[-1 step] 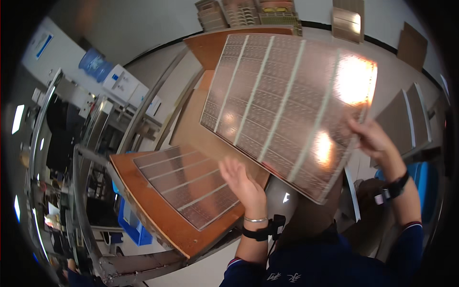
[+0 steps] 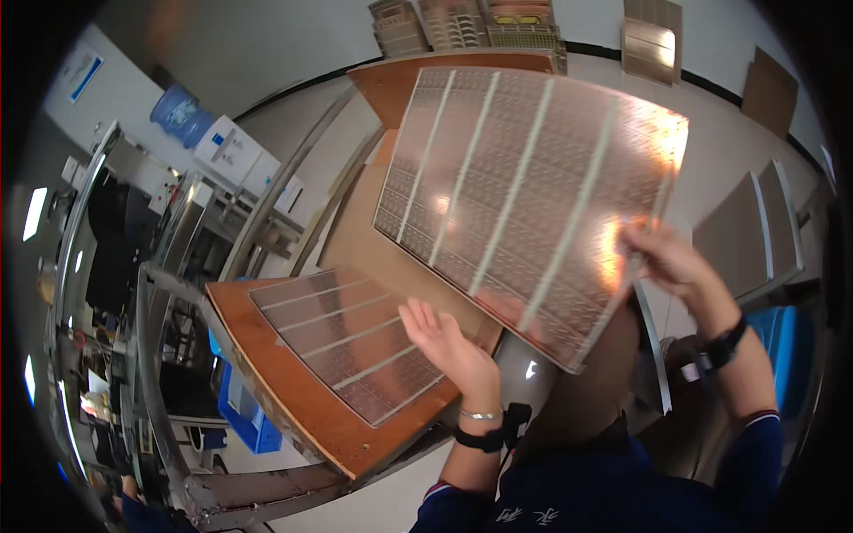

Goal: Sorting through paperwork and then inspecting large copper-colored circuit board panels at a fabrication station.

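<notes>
A copper-coloured panel [image 2: 498, 195] with pale stripes is gripped near its right edge by the right hand [image 2: 668, 256] – the fingers are closed on it – and is held tilted, leftward of that hand and above the left hand [image 2: 453, 354]. The left hand is spread flat, its fingers extended and nothing grasped; whether the raised panel is touched by it cannot be told. Left of this hand, a second striped panel [image 2: 333, 333] is laid on an orange-brown board [image 2: 311, 426]. Farther left, a blue bin [image 2: 258, 435] is seen. Grey-brown sheets [image 2: 733, 235] are stood right of the right hand.
</notes>
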{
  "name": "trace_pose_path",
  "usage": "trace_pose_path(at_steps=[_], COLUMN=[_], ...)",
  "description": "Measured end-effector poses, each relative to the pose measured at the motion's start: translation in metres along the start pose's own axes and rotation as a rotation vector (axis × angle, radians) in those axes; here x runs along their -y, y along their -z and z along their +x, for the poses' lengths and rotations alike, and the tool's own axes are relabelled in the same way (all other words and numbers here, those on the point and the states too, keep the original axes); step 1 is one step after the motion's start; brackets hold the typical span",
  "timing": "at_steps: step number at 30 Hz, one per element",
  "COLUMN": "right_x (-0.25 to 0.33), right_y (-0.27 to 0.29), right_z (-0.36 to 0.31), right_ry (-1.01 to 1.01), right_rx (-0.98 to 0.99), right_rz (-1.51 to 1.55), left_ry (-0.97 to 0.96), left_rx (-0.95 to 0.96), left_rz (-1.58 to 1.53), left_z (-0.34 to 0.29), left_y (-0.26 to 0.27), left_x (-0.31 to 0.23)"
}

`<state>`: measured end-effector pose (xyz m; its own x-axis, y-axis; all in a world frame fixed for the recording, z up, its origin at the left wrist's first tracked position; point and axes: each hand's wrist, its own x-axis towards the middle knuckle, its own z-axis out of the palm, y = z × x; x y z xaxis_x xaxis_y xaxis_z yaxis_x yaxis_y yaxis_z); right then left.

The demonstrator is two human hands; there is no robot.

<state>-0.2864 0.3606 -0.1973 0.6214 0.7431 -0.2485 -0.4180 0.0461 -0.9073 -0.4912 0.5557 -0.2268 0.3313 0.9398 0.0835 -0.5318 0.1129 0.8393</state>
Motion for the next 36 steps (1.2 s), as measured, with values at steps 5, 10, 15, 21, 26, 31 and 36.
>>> trace_pose_path(at_steps=[5,10,15,21,26,31,36], right_x=[-0.097,-0.194,-0.223,-0.192,-0.052,0.005,0.03], right_y=[-0.122,-0.151,-0.187,-0.205,-0.14,-0.015,0.067], right_z=[0.114,0.151,0.122,0.094,0.051,0.009,-0.063], right_ry=[0.072,0.244,0.187,0.144,0.227,0.475,0.066], right_rx=[-0.077,0.06,0.479,1.021,0.458,-0.023,-0.229], right_rz=[-0.305,-0.528,-0.695,-0.825,-1.301,-0.944,-0.5], left_ry=[-0.13,-0.008,0.125,0.182,0.226,0.366,0.167], left_rx=[0.611,0.938,0.869,0.893,0.838,0.781,0.97], left_rz=[0.288,0.558,0.575,0.465,0.231,0.288,0.507], left_z=[-0.032,-0.027,-0.026,-0.025,-0.026,-0.014,0.0], left_y=[0.033,0.052,0.076,0.047,0.033,-0.01,-0.071], left_x=[-0.021,-0.033,-0.032,-0.048,-0.015,0.009,0.0])
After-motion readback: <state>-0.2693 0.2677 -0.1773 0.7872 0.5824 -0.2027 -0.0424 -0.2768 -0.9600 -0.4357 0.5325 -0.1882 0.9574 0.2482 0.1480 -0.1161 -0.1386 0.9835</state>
